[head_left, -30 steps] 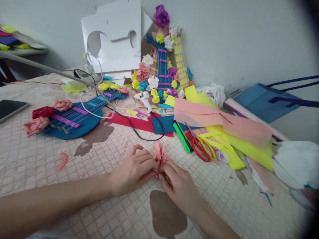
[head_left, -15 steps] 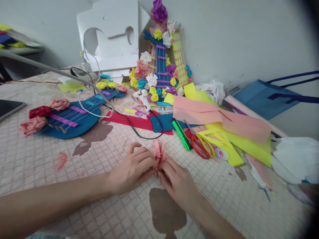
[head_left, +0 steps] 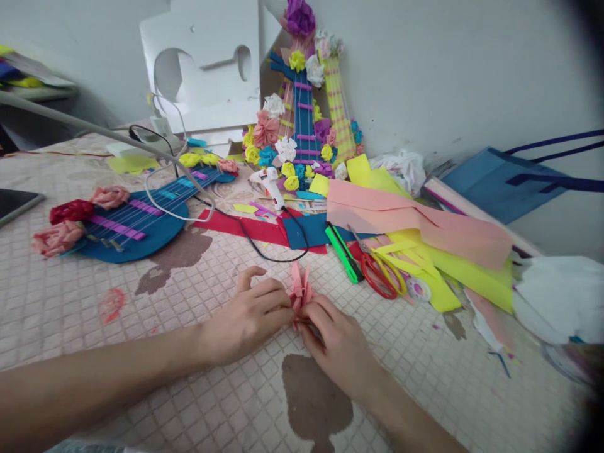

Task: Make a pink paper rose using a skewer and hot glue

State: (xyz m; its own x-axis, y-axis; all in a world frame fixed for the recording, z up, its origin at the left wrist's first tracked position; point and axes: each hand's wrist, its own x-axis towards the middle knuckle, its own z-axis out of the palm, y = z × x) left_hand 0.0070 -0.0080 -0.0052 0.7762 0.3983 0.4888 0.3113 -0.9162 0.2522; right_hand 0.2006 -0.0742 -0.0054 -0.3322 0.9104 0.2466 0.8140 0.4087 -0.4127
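Observation:
A small pink paper flower (head_left: 301, 287) is pinched between my two hands above the tiled-pattern tablecloth. My left hand (head_left: 252, 313) grips its left side low down, with the index finger raised and bent. On the other side my right hand (head_left: 333, 333) pinches the base between thumb and fingers. The flower's petals stick up above the fingertips, while its lower end is mostly hidden by them. Beyond the hands lie a green box cutter (head_left: 343, 253) and red-and-yellow-handled scissors (head_left: 383, 277).
A white glue gun (head_left: 268, 185) with a black cord lies further back. At the left is a blue paper guitar (head_left: 132, 229) with paper roses. Pink crepe paper (head_left: 406, 217) and yellow sheets (head_left: 476, 277) cover the right. Decorated guitars (head_left: 304, 113) lean on the wall.
My hands keep hold of the pink flower in nearly the same place. The left fingers have shifted slightly on it, and the whole view has moved a little.

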